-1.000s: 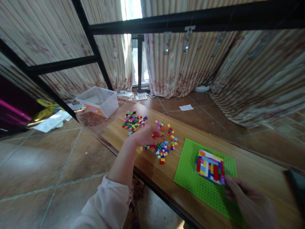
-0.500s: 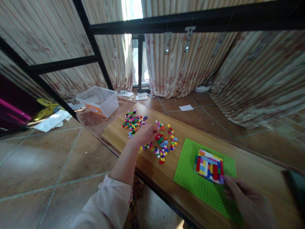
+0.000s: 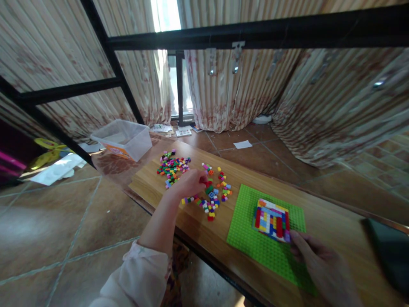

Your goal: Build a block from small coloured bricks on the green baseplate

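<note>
Among loose toy building bricks [image 3: 211, 204] on the table, my left hand [image 3: 193, 181] reaches down with its fingers bent together. Whatever is in its fingertips, if anything, is too small to make out; red and green bricks lie just beside them. At the right, my right hand [image 3: 316, 258] grips the near right corner of a rectangular panel of multicoloured bricks [image 3: 272, 221], thumb along its edge. That panel sits over a green studded baseplate [image 3: 243, 230], tilted slightly; whether it is attached there I cannot tell. Part of the baseplate is hidden by my right hand.
A denser heap of small bricks [image 3: 172, 166] lies further left on the wooden tabletop [image 3: 198, 155]. Beyond it stands a clear plastic box [image 3: 128, 143]. A dark flat object [image 3: 388, 251] rests at the right end. A black metal frame [image 3: 223, 36] crosses above the table.
The whole view has shifted a little, moving things leftward in the picture. My left fingers still rest among the bricks, and my right hand stays at the panel's corner.
</note>
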`<state>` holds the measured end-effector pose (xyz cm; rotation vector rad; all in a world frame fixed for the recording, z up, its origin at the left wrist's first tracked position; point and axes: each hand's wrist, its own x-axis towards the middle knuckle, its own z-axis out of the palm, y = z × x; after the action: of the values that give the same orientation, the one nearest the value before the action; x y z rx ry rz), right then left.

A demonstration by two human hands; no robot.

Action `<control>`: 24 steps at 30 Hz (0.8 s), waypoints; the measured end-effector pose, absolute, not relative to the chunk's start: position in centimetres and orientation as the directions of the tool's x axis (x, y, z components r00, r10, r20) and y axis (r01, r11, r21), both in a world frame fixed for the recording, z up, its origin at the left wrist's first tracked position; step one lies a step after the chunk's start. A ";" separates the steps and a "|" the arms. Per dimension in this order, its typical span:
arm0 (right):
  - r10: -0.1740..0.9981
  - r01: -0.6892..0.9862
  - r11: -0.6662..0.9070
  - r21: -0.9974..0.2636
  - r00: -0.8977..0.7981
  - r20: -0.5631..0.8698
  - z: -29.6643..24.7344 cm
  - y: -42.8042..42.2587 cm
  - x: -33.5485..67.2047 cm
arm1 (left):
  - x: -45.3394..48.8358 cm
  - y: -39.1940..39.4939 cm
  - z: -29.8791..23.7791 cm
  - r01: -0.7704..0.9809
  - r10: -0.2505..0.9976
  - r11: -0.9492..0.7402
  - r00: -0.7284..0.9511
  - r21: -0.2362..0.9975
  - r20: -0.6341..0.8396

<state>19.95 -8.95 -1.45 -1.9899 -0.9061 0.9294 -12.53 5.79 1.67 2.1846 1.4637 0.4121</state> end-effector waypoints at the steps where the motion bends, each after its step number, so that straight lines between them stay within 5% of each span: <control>1: 0.827 0.280 -0.462 -0.841 0.478 -0.295 -1.6 -9.0 20.0 | -12.6 5.8 1.8 0.721 0.916 -0.319 0.400 0.615 0.005; 4: 0.844 0.291 -0.435 -0.852 0.461 -0.273 -2.0 -9.0 20.1 | -12.5 5.8 2.0 0.519 0.902 -0.301 0.428 0.800 0.061; 8: 0.852 0.300 -0.417 -0.858 0.458 -0.254 -2.3 -9.1 20.1 | -12.0 5.9 1.8 0.382 0.891 -0.250 0.451 0.890 0.057; 15: 0.852 0.314 -0.435 -0.844 0.446 -0.274 -2.4 -9.2 20.3 | -13.3 7.0 0.8 0.486 0.943 -0.206 0.329 0.849 0.041; 24: 0.842 0.326 -0.458 -0.827 0.457 -0.286 -2.6 -9.0 20.5 | -14.0 6.2 0.5 0.580 0.839 -0.164 0.507 0.798 -0.196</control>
<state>20.52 -8.99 -2.64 -1.9967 -0.9730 0.9278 -13.99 6.21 0.45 1.8596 1.1776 0.3656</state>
